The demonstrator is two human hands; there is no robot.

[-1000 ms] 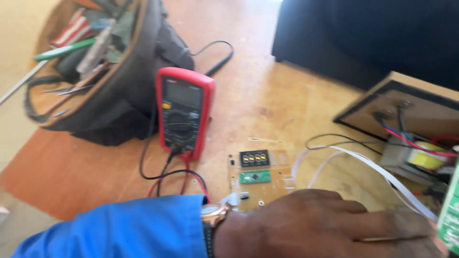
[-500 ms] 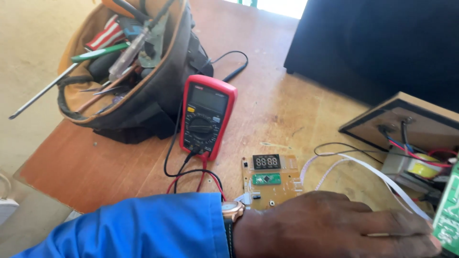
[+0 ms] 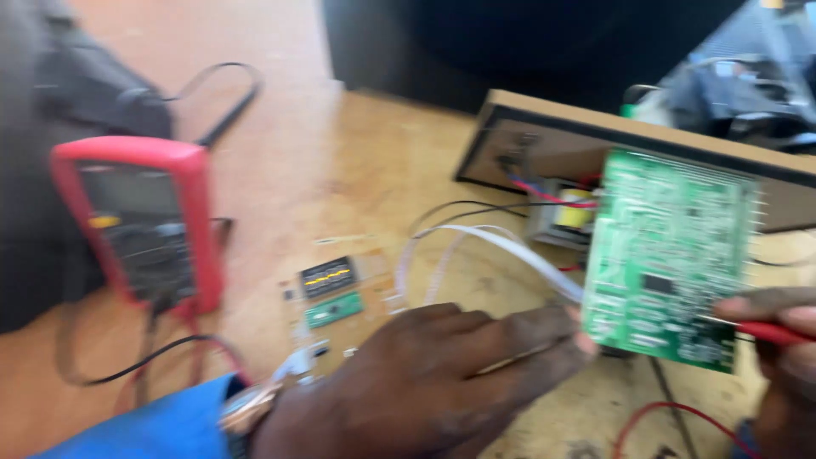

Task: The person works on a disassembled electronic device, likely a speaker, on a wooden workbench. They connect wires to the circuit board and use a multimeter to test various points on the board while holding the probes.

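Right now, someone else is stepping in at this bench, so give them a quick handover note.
Left hand: fingertips steady the lower left edge of the green circuit board, which stands upright.
Right hand: holds a red probe, tip against the board's lower right area.
Red multimeter lies at left, its leads trailing over the wooden table. Small display board lies flat by the left wrist.
The view is blurred, so no meter reading shows.

A red multimeter (image 3: 140, 225) lies on the wooden table (image 3: 340, 170) at the left, its black lead (image 3: 223, 98) curling away behind it. Beside it sits a small display board (image 3: 331, 293) (blurred, with a green chip). A dark tool bag (image 3: 76, 93) stands at the far left, and an open brown case (image 3: 765, 170) at the right
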